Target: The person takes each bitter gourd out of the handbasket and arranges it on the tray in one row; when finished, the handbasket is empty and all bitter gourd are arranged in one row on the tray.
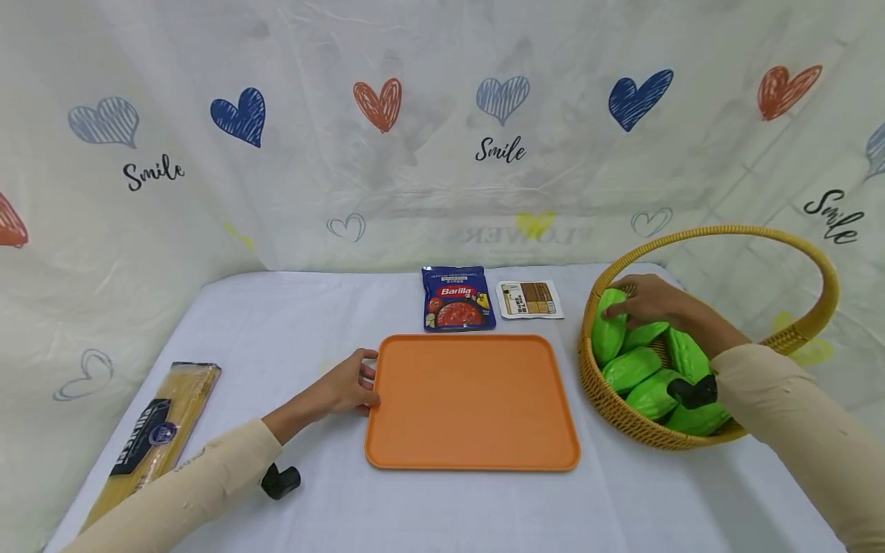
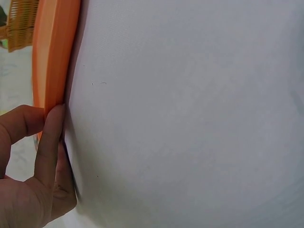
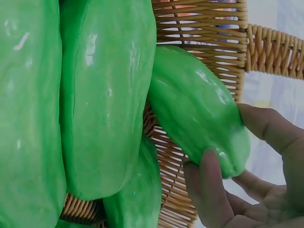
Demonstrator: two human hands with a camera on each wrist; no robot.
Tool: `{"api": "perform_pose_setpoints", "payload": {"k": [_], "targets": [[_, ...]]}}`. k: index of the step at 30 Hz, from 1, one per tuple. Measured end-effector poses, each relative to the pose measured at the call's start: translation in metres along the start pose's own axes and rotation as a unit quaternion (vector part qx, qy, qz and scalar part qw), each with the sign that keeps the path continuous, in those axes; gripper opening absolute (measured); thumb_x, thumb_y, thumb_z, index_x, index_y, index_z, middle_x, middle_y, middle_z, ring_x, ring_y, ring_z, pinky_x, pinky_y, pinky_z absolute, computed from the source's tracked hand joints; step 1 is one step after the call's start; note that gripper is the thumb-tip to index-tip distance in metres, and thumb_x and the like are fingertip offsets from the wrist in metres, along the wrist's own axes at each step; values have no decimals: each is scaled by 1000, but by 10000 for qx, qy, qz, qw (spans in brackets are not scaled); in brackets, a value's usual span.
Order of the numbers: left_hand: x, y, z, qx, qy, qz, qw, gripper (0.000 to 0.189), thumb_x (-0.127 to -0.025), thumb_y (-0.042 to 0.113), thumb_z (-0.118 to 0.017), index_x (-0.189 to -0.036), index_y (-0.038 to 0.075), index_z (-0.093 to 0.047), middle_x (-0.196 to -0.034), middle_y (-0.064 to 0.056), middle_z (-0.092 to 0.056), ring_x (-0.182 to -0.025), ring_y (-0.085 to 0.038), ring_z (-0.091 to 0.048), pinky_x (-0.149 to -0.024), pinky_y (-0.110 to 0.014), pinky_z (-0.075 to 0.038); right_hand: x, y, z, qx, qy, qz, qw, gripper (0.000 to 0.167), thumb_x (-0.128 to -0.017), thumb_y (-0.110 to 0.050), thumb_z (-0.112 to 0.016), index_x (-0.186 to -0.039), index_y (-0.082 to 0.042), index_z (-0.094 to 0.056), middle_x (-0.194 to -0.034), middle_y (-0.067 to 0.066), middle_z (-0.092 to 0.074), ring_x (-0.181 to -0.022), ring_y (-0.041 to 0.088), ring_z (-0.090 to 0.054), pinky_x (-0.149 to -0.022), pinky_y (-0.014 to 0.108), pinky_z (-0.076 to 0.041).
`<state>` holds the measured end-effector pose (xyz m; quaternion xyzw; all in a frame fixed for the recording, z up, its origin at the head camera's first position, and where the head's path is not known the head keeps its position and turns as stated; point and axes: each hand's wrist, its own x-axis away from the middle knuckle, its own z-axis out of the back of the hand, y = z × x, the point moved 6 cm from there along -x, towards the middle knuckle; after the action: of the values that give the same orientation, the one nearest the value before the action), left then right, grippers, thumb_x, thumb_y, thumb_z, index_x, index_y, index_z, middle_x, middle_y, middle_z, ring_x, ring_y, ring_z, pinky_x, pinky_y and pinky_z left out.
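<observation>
One green gourd (image 3: 202,107) — likely firm, slick, best held near its end — is pinched by fingers of the right hand (image 1: 646,299), the left hand (image 1: 348,382) pinching the orange tray (image 1: 473,403).

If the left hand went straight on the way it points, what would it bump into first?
Most likely the orange tray: the left hand already pinches its left rim, so nothing seems to lie between.

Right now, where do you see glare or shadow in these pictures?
Right wrist view: white glints on the green vegetables; head view: soft shadow on the white cloth below the right sleeve; left wrist view: dim, greyish light, with narrow shadow along the orange tray.
</observation>
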<state>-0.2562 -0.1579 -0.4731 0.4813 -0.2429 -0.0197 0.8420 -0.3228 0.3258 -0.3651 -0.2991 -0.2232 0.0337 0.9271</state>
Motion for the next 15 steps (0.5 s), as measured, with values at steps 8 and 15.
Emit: {"api": "perform_pose_setpoints", "payload": {"k": [8, 15], "targets": [[3, -4, 4, 35, 23, 48, 10000, 87, -76, -5, -75, -150, 5, -31, -122, -15, -50, -101, -24, -56, -68, -33, -64, 3, 6, 10, -382, 338, 91, 9987, 88, -97, -41, -64, -155, 8, -19, -151, 47, -18, -124, 54, -51, -91, 49, -59], [-1, -3, 2, 106, -33, 6, 9999, 87, -76, -5, -75, -151, 5, -31, -124, -16, -49, -103, -25, -56, -69, -33, -64, 18, 13, 24, -528, 656, 52, 9964, 91, -97, -47, -61, -159, 2, -15, -152, 45, -20, -119, 50, -54, -89, 47, -61]]}}
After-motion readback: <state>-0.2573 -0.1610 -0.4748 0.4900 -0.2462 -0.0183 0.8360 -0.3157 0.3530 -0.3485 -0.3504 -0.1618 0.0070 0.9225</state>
